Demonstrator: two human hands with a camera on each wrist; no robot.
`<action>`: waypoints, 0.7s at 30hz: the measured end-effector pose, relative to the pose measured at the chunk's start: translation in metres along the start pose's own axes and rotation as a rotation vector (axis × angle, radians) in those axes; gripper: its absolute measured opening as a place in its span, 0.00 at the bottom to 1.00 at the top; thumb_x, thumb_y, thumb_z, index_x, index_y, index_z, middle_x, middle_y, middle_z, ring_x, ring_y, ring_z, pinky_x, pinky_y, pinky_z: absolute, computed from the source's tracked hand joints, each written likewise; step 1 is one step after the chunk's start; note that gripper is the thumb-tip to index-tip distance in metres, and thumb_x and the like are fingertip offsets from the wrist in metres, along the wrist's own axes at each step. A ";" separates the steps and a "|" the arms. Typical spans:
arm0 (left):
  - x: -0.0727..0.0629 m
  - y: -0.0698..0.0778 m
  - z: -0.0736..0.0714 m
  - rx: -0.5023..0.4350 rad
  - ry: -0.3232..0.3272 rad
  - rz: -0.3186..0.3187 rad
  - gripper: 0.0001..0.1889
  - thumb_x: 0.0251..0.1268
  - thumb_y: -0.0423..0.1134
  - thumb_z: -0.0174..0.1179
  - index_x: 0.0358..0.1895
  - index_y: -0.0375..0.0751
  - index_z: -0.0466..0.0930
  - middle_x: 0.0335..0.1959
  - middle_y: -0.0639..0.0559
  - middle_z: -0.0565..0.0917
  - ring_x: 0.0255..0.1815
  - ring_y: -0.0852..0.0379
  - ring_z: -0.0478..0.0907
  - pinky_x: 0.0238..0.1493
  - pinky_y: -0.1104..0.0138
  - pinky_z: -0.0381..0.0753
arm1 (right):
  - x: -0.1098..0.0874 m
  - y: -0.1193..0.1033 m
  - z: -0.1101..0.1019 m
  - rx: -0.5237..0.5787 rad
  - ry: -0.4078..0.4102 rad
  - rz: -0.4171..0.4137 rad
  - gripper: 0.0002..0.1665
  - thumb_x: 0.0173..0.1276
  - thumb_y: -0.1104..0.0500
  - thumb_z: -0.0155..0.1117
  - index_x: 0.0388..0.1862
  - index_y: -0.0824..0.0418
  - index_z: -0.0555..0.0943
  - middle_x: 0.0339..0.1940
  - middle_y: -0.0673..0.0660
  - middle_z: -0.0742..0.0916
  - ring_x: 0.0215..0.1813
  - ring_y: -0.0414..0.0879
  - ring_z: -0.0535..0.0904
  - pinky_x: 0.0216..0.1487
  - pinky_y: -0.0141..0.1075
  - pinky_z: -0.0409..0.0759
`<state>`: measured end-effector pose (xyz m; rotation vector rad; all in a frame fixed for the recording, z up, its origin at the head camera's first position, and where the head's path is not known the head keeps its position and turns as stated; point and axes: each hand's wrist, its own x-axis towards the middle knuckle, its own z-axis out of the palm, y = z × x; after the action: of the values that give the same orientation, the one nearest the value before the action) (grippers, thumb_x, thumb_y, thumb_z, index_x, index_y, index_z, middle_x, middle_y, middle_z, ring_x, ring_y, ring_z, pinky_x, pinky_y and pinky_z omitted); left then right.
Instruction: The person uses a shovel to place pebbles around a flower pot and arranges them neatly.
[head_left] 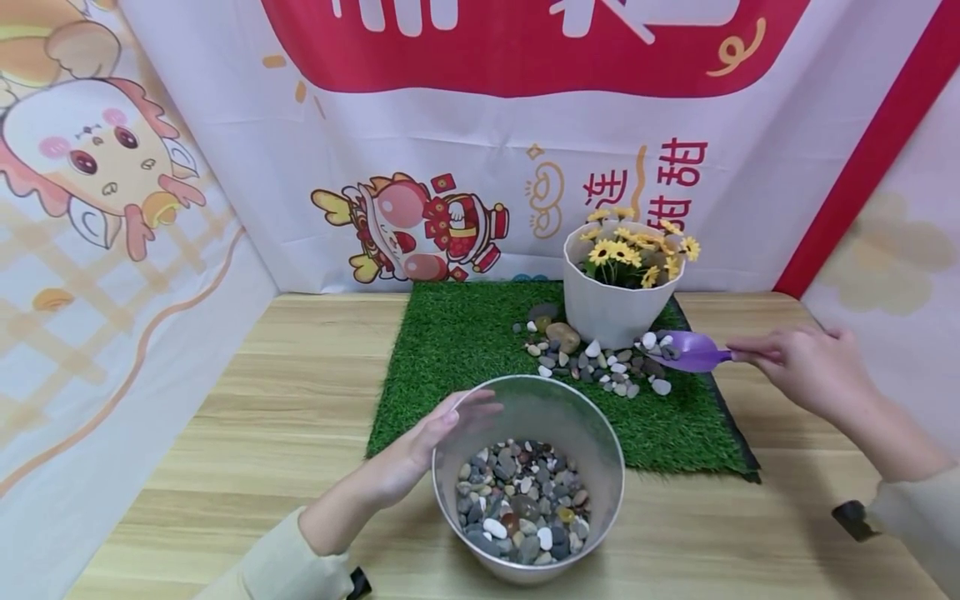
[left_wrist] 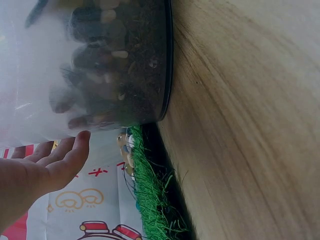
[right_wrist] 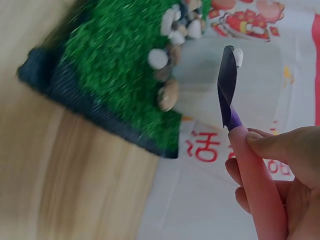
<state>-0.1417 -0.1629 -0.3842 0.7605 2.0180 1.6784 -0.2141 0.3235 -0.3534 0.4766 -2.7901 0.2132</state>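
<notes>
In my right hand (head_left: pixel 813 367) I grip the pink handle (right_wrist: pixel 257 182) of a small purple trowel (head_left: pixel 696 352). Several white and grey pebbles (head_left: pixel 654 343) lie on its blade, close to the right side of a white flower pot (head_left: pixel 611 304) holding yellow flowers (head_left: pixel 622 252). My left hand (head_left: pixel 420 446) has its fingers extended along the left side of a translucent bucket (head_left: pixel 611 450), at its wall. Many mixed pebbles (head_left: pixel 525 500) cover the bottom of the bucket. The left wrist view shows these fingers (left_wrist: pixel 75 157) beside the bucket wall.
A green artificial-grass mat (head_left: pixel 450 350) lies on the wooden table (head_left: pixel 247 467) under the pot. Loose stones (head_left: pixel 600 367) are spread on it around the pot's front and left. A printed cloth (head_left: pixel 420 125) hangs behind the table.
</notes>
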 end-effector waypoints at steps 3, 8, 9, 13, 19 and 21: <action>0.000 0.000 0.000 0.001 0.001 0.003 0.32 0.85 0.53 0.28 0.81 0.37 0.51 0.78 0.38 0.63 0.77 0.40 0.61 0.77 0.41 0.53 | -0.001 0.009 0.004 -0.017 -0.015 0.030 0.14 0.68 0.56 0.71 0.51 0.56 0.90 0.33 0.61 0.90 0.32 0.53 0.80 0.33 0.46 0.57; 0.000 -0.001 0.000 0.008 0.002 0.006 0.32 0.84 0.54 0.28 0.81 0.38 0.51 0.78 0.38 0.63 0.77 0.40 0.61 0.77 0.41 0.54 | 0.000 0.022 0.006 -0.029 -0.065 0.083 0.15 0.71 0.55 0.67 0.53 0.57 0.89 0.28 0.61 0.88 0.32 0.54 0.80 0.34 0.47 0.57; 0.000 -0.001 0.000 0.007 0.001 0.006 0.32 0.84 0.54 0.28 0.81 0.37 0.51 0.78 0.38 0.63 0.77 0.39 0.61 0.77 0.41 0.54 | 0.001 0.024 0.006 -0.029 -0.074 0.093 0.15 0.72 0.55 0.67 0.54 0.57 0.89 0.28 0.61 0.88 0.32 0.55 0.80 0.34 0.47 0.58; 0.000 0.000 0.000 -0.004 -0.002 0.006 0.33 0.84 0.54 0.28 0.81 0.37 0.50 0.78 0.37 0.63 0.77 0.39 0.61 0.77 0.41 0.54 | 0.007 0.030 0.006 -0.035 -0.117 0.128 0.16 0.73 0.56 0.63 0.55 0.56 0.88 0.24 0.59 0.87 0.30 0.54 0.78 0.35 0.49 0.58; -0.001 0.000 0.000 -0.003 -0.003 0.004 0.33 0.84 0.54 0.28 0.81 0.37 0.50 0.78 0.38 0.63 0.78 0.39 0.60 0.77 0.41 0.54 | 0.024 0.043 0.019 -0.035 -0.187 0.141 0.19 0.73 0.59 0.57 0.57 0.61 0.86 0.27 0.61 0.88 0.25 0.50 0.69 0.33 0.45 0.55; -0.001 0.000 0.000 0.002 -0.001 0.000 0.33 0.84 0.54 0.27 0.81 0.38 0.50 0.78 0.38 0.63 0.78 0.40 0.60 0.76 0.41 0.54 | 0.030 0.051 0.026 -0.011 -0.254 0.082 0.25 0.70 0.60 0.51 0.59 0.71 0.83 0.40 0.67 0.89 0.40 0.53 0.80 0.37 0.41 0.58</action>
<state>-0.1408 -0.1632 -0.3843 0.7616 2.0189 1.6763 -0.2655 0.3577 -0.3730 0.4121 -3.0607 0.1659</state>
